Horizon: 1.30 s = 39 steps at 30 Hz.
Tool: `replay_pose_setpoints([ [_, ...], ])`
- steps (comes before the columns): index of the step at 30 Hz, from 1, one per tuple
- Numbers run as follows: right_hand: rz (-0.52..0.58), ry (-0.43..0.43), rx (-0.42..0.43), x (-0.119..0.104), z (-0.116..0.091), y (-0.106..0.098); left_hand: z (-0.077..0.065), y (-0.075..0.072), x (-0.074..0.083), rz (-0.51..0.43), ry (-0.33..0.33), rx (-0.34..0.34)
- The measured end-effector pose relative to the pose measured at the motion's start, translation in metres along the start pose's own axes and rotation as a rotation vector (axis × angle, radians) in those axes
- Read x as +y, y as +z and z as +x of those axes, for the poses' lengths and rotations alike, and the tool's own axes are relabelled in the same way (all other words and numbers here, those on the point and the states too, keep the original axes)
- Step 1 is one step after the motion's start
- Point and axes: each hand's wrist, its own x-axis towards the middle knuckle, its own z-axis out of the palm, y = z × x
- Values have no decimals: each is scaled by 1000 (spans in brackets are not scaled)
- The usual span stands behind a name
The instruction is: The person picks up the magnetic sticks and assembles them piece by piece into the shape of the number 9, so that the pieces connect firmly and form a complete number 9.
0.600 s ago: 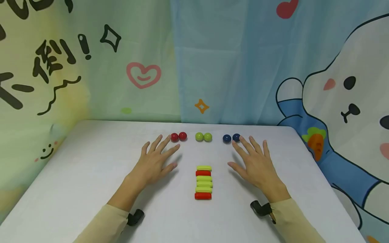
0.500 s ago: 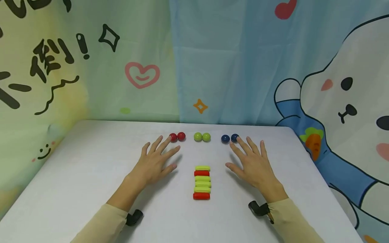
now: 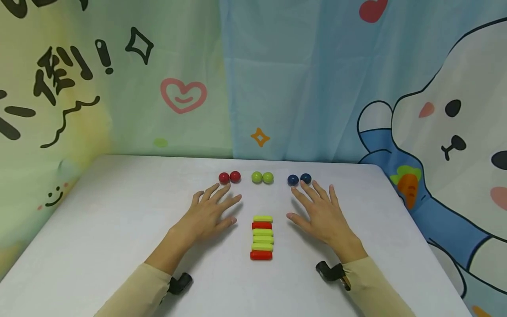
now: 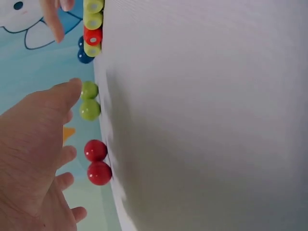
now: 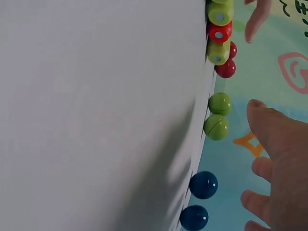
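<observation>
My left hand [image 3: 207, 215] hovers over the table with its fingers spread, its fingertips just short of two red balls [image 3: 235, 177]. Opposite it, my right hand [image 3: 322, 218] is likewise spread above the table, fingertips right by two dark blue balls [image 3: 293, 180]. Neither hand holds anything. Between these pairs sit two light green balls [image 3: 268, 178], side by side. A column of short rods lies between the hands, made of several yellow-green rods [image 3: 263, 239] and two red rods [image 3: 261, 255]. In the left wrist view, the thumb overlaps one green ball [image 4: 89, 90].
The white table [image 3: 99, 229] reaches back to a printed curtain [image 3: 277, 88] with a cartoon bear at the right. A black wrist camera [image 3: 180, 283] sits on the left wrist, and another black camera [image 3: 330, 271] on the right.
Both hands have drawn back slightly toward the person and inward, so the fingertips no longer overlap the red and blue balls. The balls and rods stay put; the head view has shifted a little.
</observation>
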Motion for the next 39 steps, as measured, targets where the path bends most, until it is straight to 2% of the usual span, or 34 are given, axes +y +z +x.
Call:
replay_pose_setpoints([
  [6, 68, -8, -14, -4, 0, 3, 4, -1, 2, -89, 26, -47],
  [10, 158, 43, -87, -13, -2, 10, 3, 0, 5, -217, 19, -112],
  [13, 236, 69, -127, -20, -6, 14, 3, 4, 8, -272, 18, -151],
  [19, 413, 69, -134, -28, -4, 14, 11, 11, 14, -263, 55, -122],
  [26, 556, 43, -196, -29, 7, 14, 20, 6, 14, -312, 79, -120],
  [31, 596, 40, -227, -25, 11, 17, 23, 7, 13, -334, 87, -130],
  [39, 599, 10, -251, -20, 15, 13, 34, 10, 18, -336, 89, -125],
])
